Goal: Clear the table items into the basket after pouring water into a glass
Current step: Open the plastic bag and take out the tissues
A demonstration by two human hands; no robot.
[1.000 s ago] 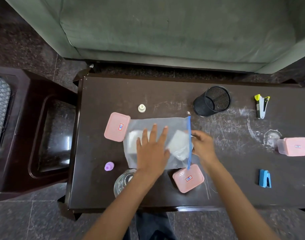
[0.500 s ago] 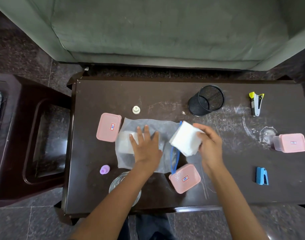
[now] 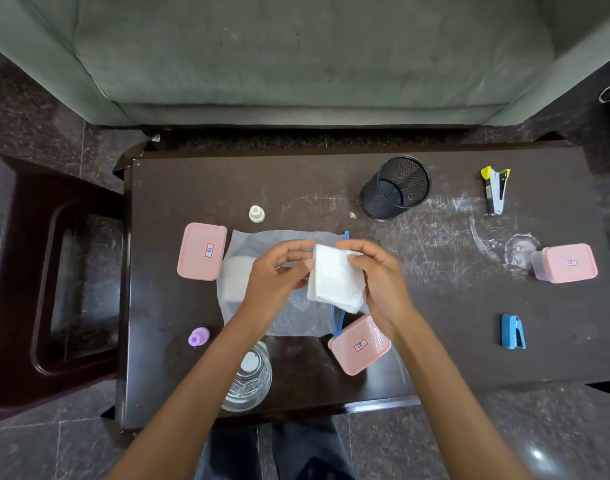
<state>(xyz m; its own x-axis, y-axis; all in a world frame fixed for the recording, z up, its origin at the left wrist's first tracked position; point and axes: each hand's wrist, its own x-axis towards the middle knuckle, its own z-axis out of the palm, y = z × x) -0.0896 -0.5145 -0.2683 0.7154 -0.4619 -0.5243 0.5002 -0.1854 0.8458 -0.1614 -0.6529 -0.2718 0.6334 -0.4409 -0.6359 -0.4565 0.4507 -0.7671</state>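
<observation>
A folded white tissue (image 3: 335, 278) is held above the middle of the dark table (image 3: 435, 306). My right hand (image 3: 378, 275) grips its right edge, and my left hand (image 3: 279, 275) pinches its left edge. Under them lies a clear zip bag (image 3: 262, 244) with a blue seal; more white tissue (image 3: 234, 278) is inside it. A clear glass (image 3: 249, 377) stands at the near edge, partly behind my left forearm. A black mesh basket (image 3: 395, 187) lies tipped at the back.
Pink lidded boxes sit at the left (image 3: 202, 251), near centre (image 3: 359, 344) and far right (image 3: 566, 263). A white cap (image 3: 256, 213), a purple cap (image 3: 198, 337), a yellow stapler (image 3: 494, 190) and a blue stapler (image 3: 512, 331) lie around. A sofa is behind the table.
My right hand pulled the white tissue out of the zip bag and lifted it. My left hand left the bag and came up to pinch the tissue's left edge.
</observation>
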